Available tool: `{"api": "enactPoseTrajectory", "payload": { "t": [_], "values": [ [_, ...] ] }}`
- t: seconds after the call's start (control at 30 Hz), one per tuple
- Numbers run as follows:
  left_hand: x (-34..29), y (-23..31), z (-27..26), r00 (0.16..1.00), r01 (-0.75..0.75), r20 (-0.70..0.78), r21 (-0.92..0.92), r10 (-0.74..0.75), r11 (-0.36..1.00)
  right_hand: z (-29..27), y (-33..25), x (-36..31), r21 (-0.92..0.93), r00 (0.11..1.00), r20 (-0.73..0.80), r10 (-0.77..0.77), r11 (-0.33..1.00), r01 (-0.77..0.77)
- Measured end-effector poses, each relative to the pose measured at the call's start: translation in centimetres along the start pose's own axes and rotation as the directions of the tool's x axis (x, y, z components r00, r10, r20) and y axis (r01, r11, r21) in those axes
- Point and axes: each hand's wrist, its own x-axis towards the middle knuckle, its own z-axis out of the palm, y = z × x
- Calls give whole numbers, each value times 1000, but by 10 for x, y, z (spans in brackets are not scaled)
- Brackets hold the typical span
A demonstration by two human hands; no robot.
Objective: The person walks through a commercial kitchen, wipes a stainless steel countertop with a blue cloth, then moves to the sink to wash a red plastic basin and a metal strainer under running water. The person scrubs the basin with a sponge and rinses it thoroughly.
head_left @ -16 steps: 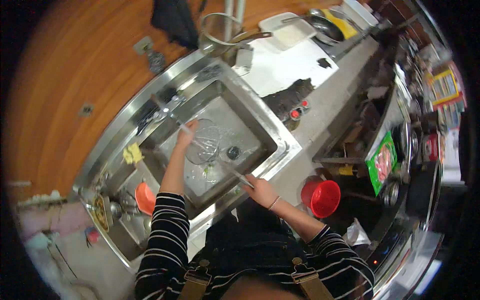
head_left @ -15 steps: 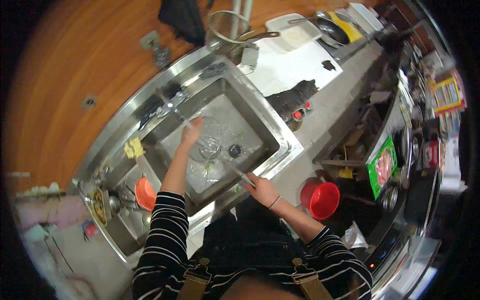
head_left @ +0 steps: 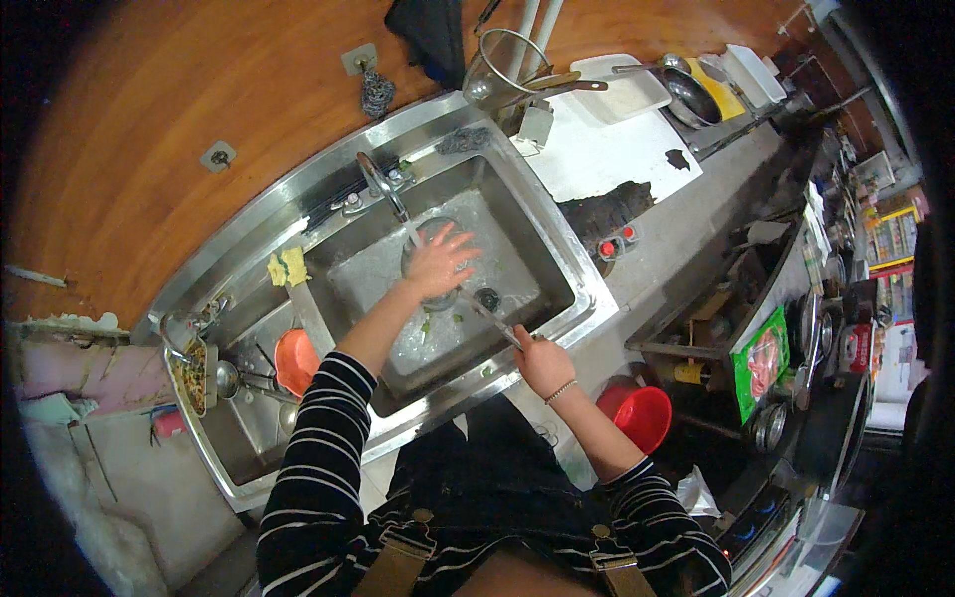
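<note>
My right hand [head_left: 545,365] is wrapped round the handle of a long-handled round strainer [head_left: 497,324], near the sink's front edge. The strainer's head lies low in the large basin of the steel sink [head_left: 587,318], mostly hidden under my left hand [head_left: 443,263]. That hand is open, palm down, fingers spread over the head; whether it touches the mesh I cannot tell. A curved faucet [head_left: 380,187] runs a stream of water beside my left fingers. Green scraps [head_left: 426,326] and a dark drain plug [head_left: 486,299] are on the wet basin floor.
The smaller basin at left holds an orange bowl [head_left: 295,362], a ladle [head_left: 228,379] and a basket of scraps [head_left: 195,380]. A yellow cloth [head_left: 287,267] lies on the divider. To the right stand a red bucket [head_left: 637,418] and a white board [head_left: 622,154]. A wire basket [head_left: 505,65] is behind.
My left hand has moved from beside the strainer's head to over it, with its fingers now spread. The right hand keeps its hold on the handle. The view has shifted slightly.
</note>
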Motion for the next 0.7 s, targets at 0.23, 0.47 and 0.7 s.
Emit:
{"api": "enactPoseTrajectory", "payload": {
  "t": [0.23,0.47,0.7],
  "values": [
    [8,8,5,898,433,93,-358,-430,827,-22,6,-2,-155,993,115,-31,987,49],
    [-10,3,-2,951,223,-111,-404,-290,887,8,14,15,359,998,48,31,932,-46],
    [-9,14,2,839,496,-287,54,-463,866,45,-12,35,907,929,364,71,198,-371]
  ]
}}
